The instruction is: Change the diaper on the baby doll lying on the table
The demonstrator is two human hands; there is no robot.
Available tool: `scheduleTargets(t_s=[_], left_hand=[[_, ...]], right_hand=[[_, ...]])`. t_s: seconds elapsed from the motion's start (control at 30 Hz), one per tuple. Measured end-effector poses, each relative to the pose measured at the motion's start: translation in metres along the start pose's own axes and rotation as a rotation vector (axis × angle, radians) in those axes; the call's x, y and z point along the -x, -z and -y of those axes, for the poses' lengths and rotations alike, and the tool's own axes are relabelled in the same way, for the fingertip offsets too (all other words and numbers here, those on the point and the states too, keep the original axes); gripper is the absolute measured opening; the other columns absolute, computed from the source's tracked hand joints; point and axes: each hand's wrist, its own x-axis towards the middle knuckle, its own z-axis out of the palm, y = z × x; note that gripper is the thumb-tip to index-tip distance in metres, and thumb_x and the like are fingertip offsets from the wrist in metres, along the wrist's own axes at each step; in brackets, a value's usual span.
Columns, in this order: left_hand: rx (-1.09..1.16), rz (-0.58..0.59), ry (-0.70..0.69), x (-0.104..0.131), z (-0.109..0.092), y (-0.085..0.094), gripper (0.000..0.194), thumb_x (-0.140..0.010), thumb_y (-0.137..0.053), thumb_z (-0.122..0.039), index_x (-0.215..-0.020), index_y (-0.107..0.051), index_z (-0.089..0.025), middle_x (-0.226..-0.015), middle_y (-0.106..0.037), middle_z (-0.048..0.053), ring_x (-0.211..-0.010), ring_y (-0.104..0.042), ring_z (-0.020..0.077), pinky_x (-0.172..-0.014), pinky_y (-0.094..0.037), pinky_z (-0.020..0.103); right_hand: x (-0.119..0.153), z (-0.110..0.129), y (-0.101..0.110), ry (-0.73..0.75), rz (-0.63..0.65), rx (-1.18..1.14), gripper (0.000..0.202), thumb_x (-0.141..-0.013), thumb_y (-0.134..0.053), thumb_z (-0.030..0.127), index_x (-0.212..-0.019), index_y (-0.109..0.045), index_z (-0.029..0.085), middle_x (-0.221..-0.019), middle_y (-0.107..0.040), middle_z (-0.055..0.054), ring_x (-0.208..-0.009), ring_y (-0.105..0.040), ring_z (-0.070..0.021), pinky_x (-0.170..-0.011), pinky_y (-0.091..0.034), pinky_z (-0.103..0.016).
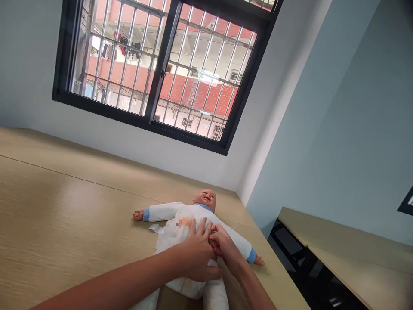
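Observation:
A baby doll (206,199) lies on its back on the wooden table, dressed in white clothes with blue cuffs and collar. Around its middle is a white diaper (169,234) with an orange print, one pale tab sticking out at the left. My left hand (198,254) lies over the diaper's front with its fingers spread. Beside it, my right hand (222,243) has bent fingers pressed together at the doll's waist, touching my left fingers; what they pinch is hidden.
The wooden table (64,206) stretches left and back to the wall. A barred window (161,73) is above it. At the right stands another wooden table (361,262) with dark glossy panels.

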Motion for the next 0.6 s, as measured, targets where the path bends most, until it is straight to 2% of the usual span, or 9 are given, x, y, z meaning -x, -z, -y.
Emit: scheduleTargets(t_s=[0.1, 0.17, 0.23, 0.3, 0.37, 0.43, 0.5, 0.6], left_hand=[[0.001, 0.016, 0.072, -0.001, -0.006, 0.001, 0.049, -0.088, -0.05, -0.058, -0.116, -0.071, -0.025, -0.159, -0.023, 0.015, -0.145, -0.01, 0.0479, -0.106, -0.01, 0.076], [-0.028, 0.072, 0.084, 0.003, -0.01, 0.01, 0.048, -0.088, -0.049, -0.058, -0.118, -0.07, -0.026, -0.158, -0.026, 0.015, -0.144, -0.013, 0.049, -0.106, -0.012, 0.076], [-0.046, 0.107, 0.047, 0.01, -0.01, 0.026, 0.044, -0.087, -0.053, -0.057, -0.116, -0.071, -0.029, -0.15, -0.042, 0.014, -0.138, -0.03, 0.0476, -0.106, -0.021, 0.071], [-0.022, 0.052, 0.026, 0.02, -0.004, 0.045, 0.038, -0.087, -0.055, -0.052, -0.111, -0.073, -0.029, -0.128, -0.062, 0.011, -0.12, -0.053, 0.0381, -0.103, -0.036, 0.055], [0.012, -0.093, 0.083, 0.031, 0.012, 0.063, 0.033, -0.088, -0.053, -0.044, -0.105, -0.074, -0.026, -0.105, -0.07, 0.008, -0.099, -0.062, 0.0275, -0.09, -0.044, 0.037], [0.029, -0.212, 0.221, 0.041, 0.034, 0.072, 0.03, -0.088, -0.05, -0.039, -0.095, -0.074, -0.022, -0.092, -0.071, 0.007, -0.087, -0.063, 0.0232, -0.076, -0.043, 0.029], [0.084, -0.233, 0.329, 0.048, 0.06, 0.072, 0.027, -0.085, -0.051, -0.037, -0.084, -0.073, -0.02, -0.083, -0.07, 0.005, -0.078, -0.061, 0.0203, -0.067, -0.04, 0.026], [0.258, -0.181, 0.353, 0.056, 0.098, 0.057, 0.025, -0.081, -0.056, -0.038, -0.083, -0.072, -0.019, -0.078, -0.069, 0.002, -0.07, -0.059, 0.0166, -0.059, -0.035, 0.022]], right_hand=[[0.001, 0.0, 0.001, -0.011, 0.041, 0.006, 0.032, -0.068, -0.058, 0.039, -0.089, -0.042, 0.02, -0.056, -0.05, 0.008, -0.041, -0.035, -0.0044, -0.039, -0.019, -0.016], [0.003, -0.002, 0.004, 0.007, 0.062, -0.016, 0.04, -0.072, -0.06, 0.049, -0.093, -0.043, 0.02, -0.064, -0.054, 0.006, -0.043, -0.039, -0.0052, -0.036, -0.015, -0.016], [0.006, -0.005, 0.007, 0.043, 0.093, -0.089, 0.046, -0.074, -0.061, 0.054, -0.1, -0.044, 0.02, -0.078, -0.06, 0.002, -0.049, -0.048, -0.0071, -0.036, -0.019, -0.016], [0.009, -0.008, 0.011, 0.102, 0.08, -0.152, 0.044, -0.077, -0.062, 0.052, -0.103, -0.046, 0.02, -0.088, -0.062, -0.001, -0.058, -0.055, -0.0102, -0.038, -0.027, -0.017], [0.012, -0.009, 0.014, 0.218, -0.033, -0.082, 0.034, -0.078, -0.061, 0.045, -0.096, -0.051, 0.019, -0.082, -0.061, -0.002, -0.061, -0.057, -0.0131, -0.043, -0.034, -0.02], [0.015, -0.008, 0.013, 0.401, -0.153, 0.154, 0.02, -0.081, -0.059, 0.037, -0.086, -0.058, 0.017, -0.077, -0.061, -0.003, -0.067, -0.056, -0.0155, -0.052, -0.041, -0.024], [0.018, -0.006, 0.009, 0.596, -0.162, 0.432, 0.015, -0.084, -0.054, 0.027, -0.081, -0.064, 0.017, -0.082, -0.063, -0.005, -0.077, -0.058, -0.0179, -0.066, -0.046, -0.028], [0.02, -0.004, 0.001, 0.756, -0.096, 0.658, 0.021, -0.086, -0.047, 0.018, -0.084, -0.068, 0.018, -0.092, -0.067, -0.007, -0.09, -0.06, -0.0206, -0.082, -0.045, -0.032]])
